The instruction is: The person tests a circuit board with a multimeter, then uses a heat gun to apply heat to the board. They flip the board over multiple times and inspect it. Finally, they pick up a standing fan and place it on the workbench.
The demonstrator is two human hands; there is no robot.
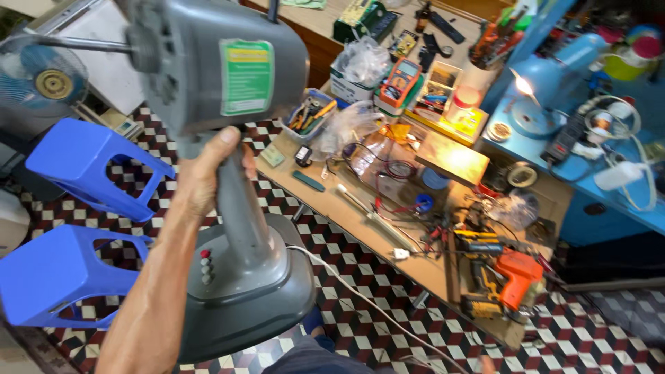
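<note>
The grey plastic fan body (222, 138), smooth with a rounded motor housing, was lifted above the checkered floor (360, 325). The left hand (211, 170) was closed around its neck. The cluttered wooden counter (388, 235) lay beside it, two blue plastic stools (76, 166) opposite.

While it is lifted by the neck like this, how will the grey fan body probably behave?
Likely top-heavy: the motor housing sits above the left hand gripping the neck. The wide base probably adds weight below. The white cord trails loose and may drag.
</note>
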